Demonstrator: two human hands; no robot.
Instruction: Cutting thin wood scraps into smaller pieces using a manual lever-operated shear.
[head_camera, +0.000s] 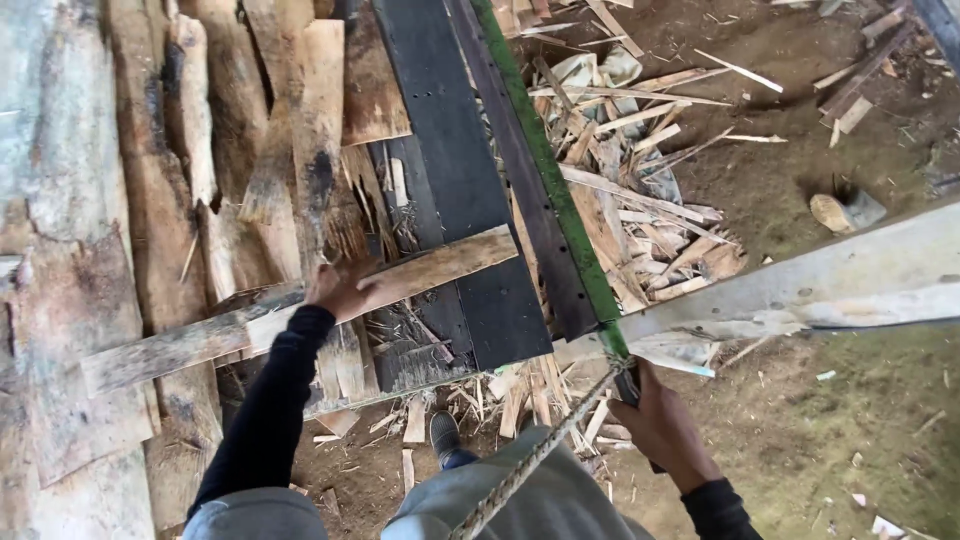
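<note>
The left hand (338, 290) is closed over the middle of a long, rough, pale wooden slat (300, 310), which lies crosswise from about eight o'clock to two o'clock over a dark, flat machine bed (450, 160). The right hand (660, 425) is clenched around a dark handle at the near end of a long green-edged metal bar (555, 190), which runs away toward eleven o'clock; a twisted grey rope (530, 465) is tied just beside it.

The slat appears only lightly pinned, so it could twist or slide under the bar if the grip slackens. The left fingers lie near the bar's line and could be caught. Loose pale wood splinters (640, 200) piled at one o'clock, and scraps by the dark shoe (443, 435), could cause a slip.
</note>
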